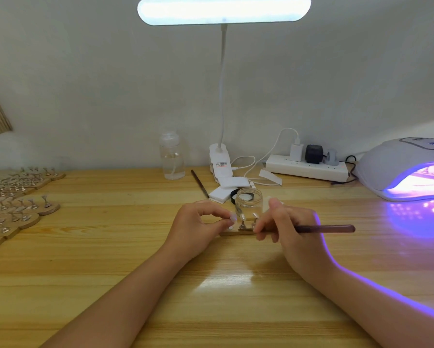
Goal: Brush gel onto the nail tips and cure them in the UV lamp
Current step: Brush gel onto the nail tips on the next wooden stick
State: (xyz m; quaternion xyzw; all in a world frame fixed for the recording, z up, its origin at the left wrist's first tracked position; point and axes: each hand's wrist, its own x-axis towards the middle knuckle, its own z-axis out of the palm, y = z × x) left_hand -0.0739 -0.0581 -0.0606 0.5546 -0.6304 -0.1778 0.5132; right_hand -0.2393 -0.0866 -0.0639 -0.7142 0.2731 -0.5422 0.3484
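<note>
- Facing the desk (pixel 110 247), the head view shows both bare hands meeting at its centre.
- The left hand (pixel 198 227) is closed, its grip pinching one end of a small wooden holder (pixel 238 231) that carries nail tips (pixel 242 217) on upright stands.
- The right hand (pixel 293 232) is closed around a brush (pixel 331 229), held nearly level with its bristle end hidden behind the fingers, at the tips.
- A clear jar (pixel 249 203) is seen just behind the holder.
- The UV lamp (pixel 406 167) is lit violet at far right, well apart from the hands.
- More holders (pixel 17 197) are laid out at far left.
</note>
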